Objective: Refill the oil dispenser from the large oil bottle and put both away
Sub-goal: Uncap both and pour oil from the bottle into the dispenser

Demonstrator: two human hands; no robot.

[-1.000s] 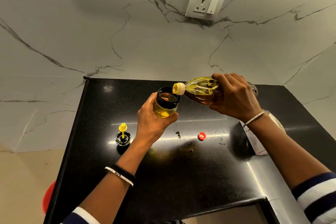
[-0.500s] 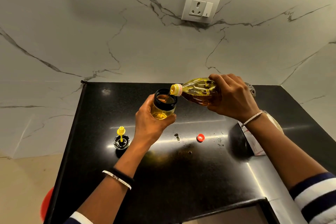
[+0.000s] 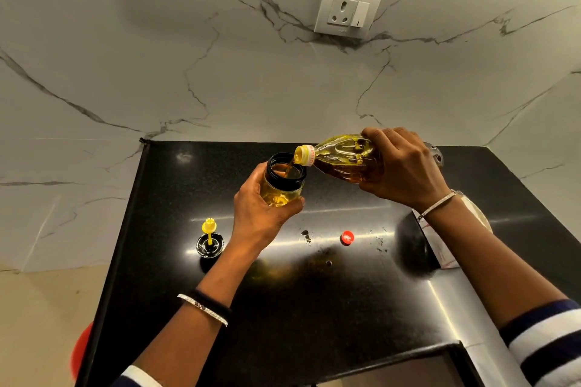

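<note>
My left hand (image 3: 257, 214) grips the glass oil dispenser (image 3: 283, 188), a small jar with a black rim, holding it above the black counter (image 3: 314, 308). It is partly filled with yellow oil. My right hand (image 3: 405, 166) holds the large clear oil bottle (image 3: 342, 157) tipped nearly sideways, its yellow neck over the dispenser's mouth. A thin stream of oil runs from the bottle into the dispenser. The bottle's rear end is hidden behind my right hand.
The dispenser's black lid with a yellow spout (image 3: 210, 242) stands on the counter at the left. A small red cap (image 3: 347, 237) lies right of centre among oil spots. A white packet (image 3: 440, 245) lies under my right wrist. A wall socket (image 3: 347, 8) is above.
Both hands with dispenser and bottle have stayed together in the pouring pose. The oil level in the dispenser looks slightly higher.
</note>
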